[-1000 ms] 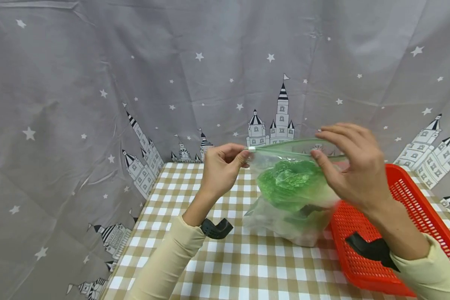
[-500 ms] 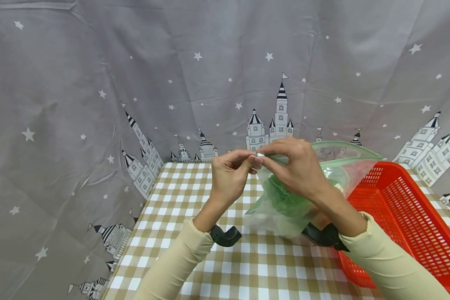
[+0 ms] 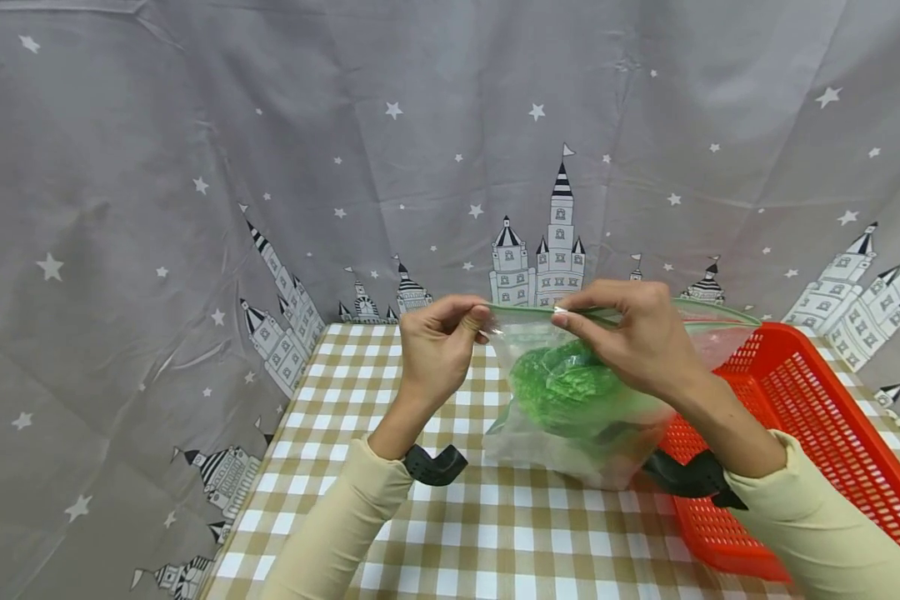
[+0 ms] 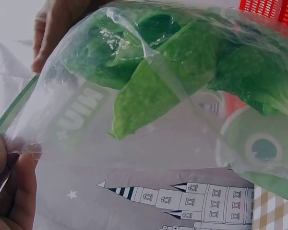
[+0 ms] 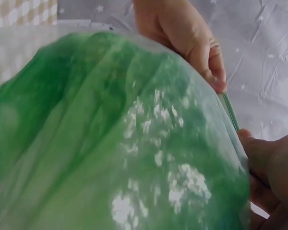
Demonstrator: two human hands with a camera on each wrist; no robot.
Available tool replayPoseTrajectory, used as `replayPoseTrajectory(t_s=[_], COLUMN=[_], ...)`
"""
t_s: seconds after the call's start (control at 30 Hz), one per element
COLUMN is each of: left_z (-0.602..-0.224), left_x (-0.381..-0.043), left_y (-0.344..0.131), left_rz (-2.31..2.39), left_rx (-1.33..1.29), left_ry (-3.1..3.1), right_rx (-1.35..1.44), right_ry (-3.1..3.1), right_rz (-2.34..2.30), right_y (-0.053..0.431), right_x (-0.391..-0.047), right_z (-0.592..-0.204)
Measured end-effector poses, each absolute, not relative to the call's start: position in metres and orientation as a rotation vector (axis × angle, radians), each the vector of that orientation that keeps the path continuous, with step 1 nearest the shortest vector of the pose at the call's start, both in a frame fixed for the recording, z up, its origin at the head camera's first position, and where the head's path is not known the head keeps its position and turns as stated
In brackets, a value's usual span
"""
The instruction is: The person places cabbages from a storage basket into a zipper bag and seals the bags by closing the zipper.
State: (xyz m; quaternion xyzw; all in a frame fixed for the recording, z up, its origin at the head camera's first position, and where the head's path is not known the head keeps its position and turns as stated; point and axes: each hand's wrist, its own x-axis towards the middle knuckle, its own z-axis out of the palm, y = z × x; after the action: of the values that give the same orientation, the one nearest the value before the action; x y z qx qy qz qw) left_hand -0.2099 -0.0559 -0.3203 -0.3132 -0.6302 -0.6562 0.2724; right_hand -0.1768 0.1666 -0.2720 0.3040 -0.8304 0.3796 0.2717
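Note:
A clear slider zip bag [image 3: 525, 442] with a green zip edge hangs upright, its base down at the table. Inside it is a head of leafy greens [image 3: 562, 383], pale at the stem end; the leaves [image 4: 168, 81] press against the plastic in the left wrist view. My left hand [image 3: 438, 350] pinches the left corner of the zip edge between thumb and forefinger. My right hand [image 3: 637, 337] pinches the white slider [image 3: 560, 311] partway along the zip. Left of the slider the edge lies together; to its right the two green rims stand apart.
A red perforated plastic basket [image 3: 817, 417] stands at the right, behind and beside the right forearm. A brown-and-white checked cloth [image 3: 435, 533] covers the table. Behind it hangs a grey curtain [image 3: 390, 167] printed with castles and stars.
My right hand has come from the bag's right part to the slider at the left corner, then drawn it rightward. My left hand keeps its pinch on the corner.

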Motion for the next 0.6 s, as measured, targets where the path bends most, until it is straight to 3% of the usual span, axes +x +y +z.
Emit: replayPoseTrajectory(t_s=[0.43, 0.6], left_z=[-0.326, -0.322], left_x=[-0.212, -0.198], left_y=[-0.092, -0.116], left_rz=[-1.689, -1.664], left_rx=[-0.726, -0.723], left_ry=[-1.726, -1.703], right_rx=[0.628, 0.550], right_ry=[-2.344, -2.351], right_rz=[0.924, 0.829], right_y=[0.233, 0.259], right_x=[-0.153, -0.131], right_z=[-0.271, -0.271])
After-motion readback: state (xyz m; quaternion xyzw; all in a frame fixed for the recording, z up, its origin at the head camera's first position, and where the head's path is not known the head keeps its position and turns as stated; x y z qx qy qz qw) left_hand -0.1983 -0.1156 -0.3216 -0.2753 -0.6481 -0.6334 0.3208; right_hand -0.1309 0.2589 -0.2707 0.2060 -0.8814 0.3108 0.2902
